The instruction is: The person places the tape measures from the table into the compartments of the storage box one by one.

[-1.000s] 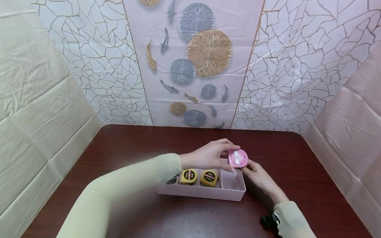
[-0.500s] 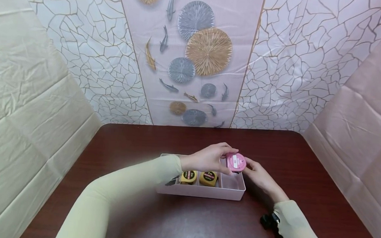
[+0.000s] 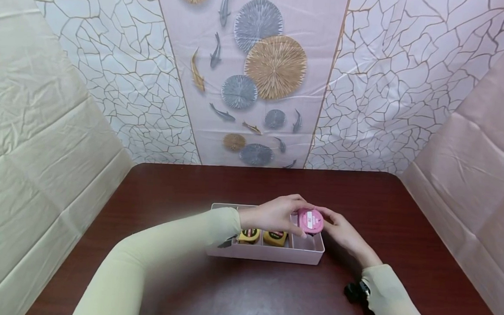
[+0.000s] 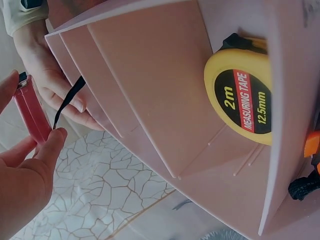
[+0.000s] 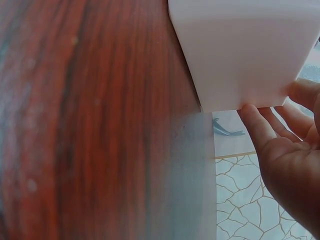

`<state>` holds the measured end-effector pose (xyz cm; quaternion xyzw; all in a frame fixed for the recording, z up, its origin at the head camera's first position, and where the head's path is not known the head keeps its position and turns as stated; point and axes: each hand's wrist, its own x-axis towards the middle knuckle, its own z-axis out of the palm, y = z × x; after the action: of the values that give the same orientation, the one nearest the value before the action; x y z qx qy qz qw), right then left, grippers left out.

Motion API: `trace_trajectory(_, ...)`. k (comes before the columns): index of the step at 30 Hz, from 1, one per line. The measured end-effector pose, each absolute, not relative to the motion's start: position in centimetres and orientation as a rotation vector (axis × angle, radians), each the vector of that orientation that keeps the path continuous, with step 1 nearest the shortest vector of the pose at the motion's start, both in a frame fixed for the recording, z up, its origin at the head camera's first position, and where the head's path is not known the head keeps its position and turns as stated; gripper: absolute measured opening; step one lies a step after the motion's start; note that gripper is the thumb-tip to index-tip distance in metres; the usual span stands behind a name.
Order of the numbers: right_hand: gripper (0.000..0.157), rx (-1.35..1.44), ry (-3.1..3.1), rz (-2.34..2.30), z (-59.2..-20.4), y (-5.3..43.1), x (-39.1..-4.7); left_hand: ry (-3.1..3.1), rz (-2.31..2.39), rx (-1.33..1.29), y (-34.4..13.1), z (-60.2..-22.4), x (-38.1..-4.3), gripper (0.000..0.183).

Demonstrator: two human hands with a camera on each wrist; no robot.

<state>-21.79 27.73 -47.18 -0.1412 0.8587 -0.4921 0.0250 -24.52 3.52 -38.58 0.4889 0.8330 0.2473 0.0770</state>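
My left hand (image 3: 276, 214) grips a pink tape measure (image 3: 310, 222) by its edges, low over the right-hand compartment of a pale pink divided box (image 3: 267, 254). A black strap (image 4: 67, 102) hangs from the tape measure in the left wrist view. Two yellow tape measures (image 3: 275, 238) lie in neighbouring compartments, partly hidden by my left hand and sleeve. One shows its "2m" label (image 4: 240, 95) up close. My right hand (image 3: 346, 234) holds the right end of the box, its fingertips at the end wall (image 5: 245, 60) and rim.
The box stands on a dark red-brown wooden table (image 3: 244, 292). Patterned cloth (image 3: 261, 81) hangs behind it, with pale cloth at both sides. A black wrist device (image 3: 354, 293) sits under my right sleeve. Something orange and black (image 4: 312, 145) shows beyond a divider.
My left hand has lowered the pink tape measure toward the right-hand compartment. My right hand has stayed at the box's end, its fingers shifting slightly. The head view has tilted a little.
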Motion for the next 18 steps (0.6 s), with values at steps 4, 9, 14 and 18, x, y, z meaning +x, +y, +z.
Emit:
trace_trajectory(4, 0.045, -0.430, 2.645, -1.535, -47.22, 27.70, -21.81, 2.480, 0.738, 1.468, 3.55, -38.71, -24.57, 0.075)
trace_trajectory(9, 0.046, -0.421, 2.640, -1.527, -47.04, 27.69, -21.75, 2.463, 0.735, 1.440, 3.53, -38.79, -24.47, 0.076)
trace_trajectory(14, 0.047, -0.413, 2.636, -1.529, -46.95, 27.67, -21.67, 2.455, 0.746, 1.444, 3.65, -38.76, -24.35, 0.076)
trace_trajectory(18, 0.046, -0.402, 2.637, -1.535, -47.00, 27.59, -21.60, 2.463, 0.738, 1.450, 3.70, -38.83, -24.34, 0.076)
